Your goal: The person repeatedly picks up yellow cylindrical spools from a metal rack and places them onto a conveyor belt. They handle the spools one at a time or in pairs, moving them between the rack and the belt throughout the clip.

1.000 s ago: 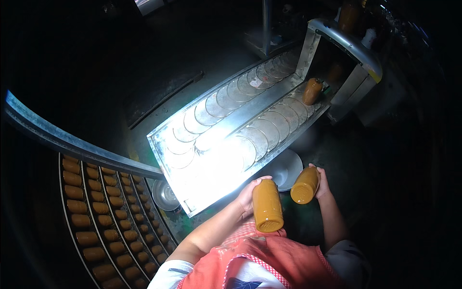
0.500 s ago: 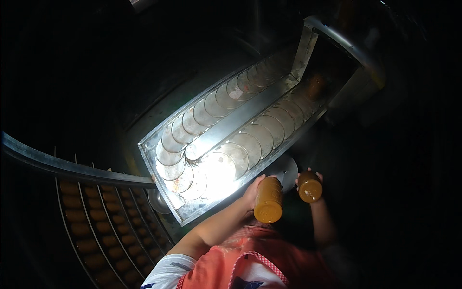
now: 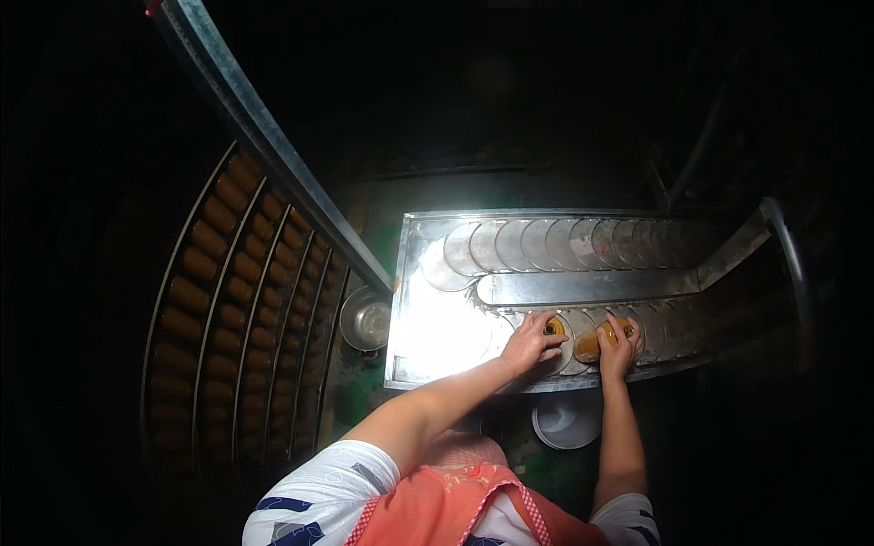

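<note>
My left hand (image 3: 530, 344) moves in over the conveyor's near lane (image 3: 657, 329) | left jar (image 3: 552, 327) turns upright, mouth up | my right hand (image 3: 619, 353) comes over too | right jar (image 3: 587, 346) tilts, base left

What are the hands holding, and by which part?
The left hand grasps an orange-brown bottle near its top; the right hand holds a second bottle around its side.
</note>
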The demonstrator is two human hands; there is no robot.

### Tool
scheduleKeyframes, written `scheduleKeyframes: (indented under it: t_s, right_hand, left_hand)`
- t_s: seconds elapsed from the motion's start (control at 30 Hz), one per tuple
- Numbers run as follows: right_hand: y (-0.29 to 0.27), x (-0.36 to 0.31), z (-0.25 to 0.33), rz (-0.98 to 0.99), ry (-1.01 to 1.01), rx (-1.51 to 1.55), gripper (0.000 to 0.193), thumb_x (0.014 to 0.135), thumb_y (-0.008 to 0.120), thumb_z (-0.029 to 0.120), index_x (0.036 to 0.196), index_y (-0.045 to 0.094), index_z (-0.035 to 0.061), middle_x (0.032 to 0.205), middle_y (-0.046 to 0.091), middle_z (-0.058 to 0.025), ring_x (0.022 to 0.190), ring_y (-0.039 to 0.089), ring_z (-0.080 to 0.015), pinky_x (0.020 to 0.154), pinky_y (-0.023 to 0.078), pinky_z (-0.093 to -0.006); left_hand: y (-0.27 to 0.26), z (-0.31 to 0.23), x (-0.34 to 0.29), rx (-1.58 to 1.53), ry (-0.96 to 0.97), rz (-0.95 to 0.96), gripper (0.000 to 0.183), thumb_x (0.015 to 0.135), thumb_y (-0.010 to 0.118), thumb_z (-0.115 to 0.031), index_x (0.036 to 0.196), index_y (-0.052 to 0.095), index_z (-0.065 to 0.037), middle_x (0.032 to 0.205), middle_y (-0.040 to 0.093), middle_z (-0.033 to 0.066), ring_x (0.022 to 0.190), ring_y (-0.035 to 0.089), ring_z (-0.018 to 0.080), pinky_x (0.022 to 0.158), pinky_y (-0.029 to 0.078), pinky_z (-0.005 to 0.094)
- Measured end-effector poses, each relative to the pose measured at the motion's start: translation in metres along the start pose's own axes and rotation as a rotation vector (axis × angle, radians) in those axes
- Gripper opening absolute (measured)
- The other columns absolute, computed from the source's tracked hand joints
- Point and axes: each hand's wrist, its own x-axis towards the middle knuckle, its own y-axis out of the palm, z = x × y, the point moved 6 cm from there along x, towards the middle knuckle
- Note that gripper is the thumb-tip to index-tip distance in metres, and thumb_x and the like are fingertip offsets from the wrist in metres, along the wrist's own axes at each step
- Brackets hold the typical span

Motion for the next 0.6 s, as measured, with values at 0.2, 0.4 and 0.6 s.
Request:
scheduleKeyframes:
  t_s: [0.2, 0.4, 0.6]
  right_hand:
    - [-0.049, -0.093, 0.078, -0.226, -0.034, -0.426, 0.041, 0.094, 0.067, 0.035, 0.136, 0.063, 0.0358, 0.153, 0.041, -0.0205, 0.135, 0.044, -0.0383, 0.110, 0.036, -0.0490]
    - [-0.016, -0.252, 0.305, -0.215, -0.520, 0.132, 0.039, 0.098, 0.055, 0.022, 0.136, 0.061, 0.0185, 0.153, 0.041, -0.0182, 0.136, 0.043, -0.0327, 0.111, 0.036, -0.0435]
    - [0.068, -0.235, 0.573, 0.189, -0.931, 0.650, 0.038, 0.097, 0.047, 0.005, 0.133, 0.061, 0.0051, 0.151, 0.041, -0.0156, 0.138, 0.043, -0.0286, 0.112, 0.035, -0.0390]
  left_hand:
    - [-0.188, -0.026, -0.182, -0.359, 0.139, -0.192, 0.030, 0.084, 0.075, -0.021, 0.113, 0.075, -0.016, 0.148, 0.045, 0.0193, 0.129, 0.047, 0.0411, 0.108, 0.041, 0.0457]
    - [-0.403, 0.024, -0.546, -0.550, -0.177, -0.541, 0.020, 0.093, 0.067, -0.012, 0.111, 0.074, -0.008, 0.110, 0.070, 0.0068, 0.099, 0.066, 0.0184, 0.083, 0.053, 0.0303]
    - [-0.582, 0.016, -0.642, -0.363, -0.358, -0.987, 0.024, 0.098, 0.063, -0.013, 0.122, 0.069, -0.009, 0.114, 0.066, 0.0035, 0.099, 0.065, 0.0124, 0.078, 0.054, 0.0258]
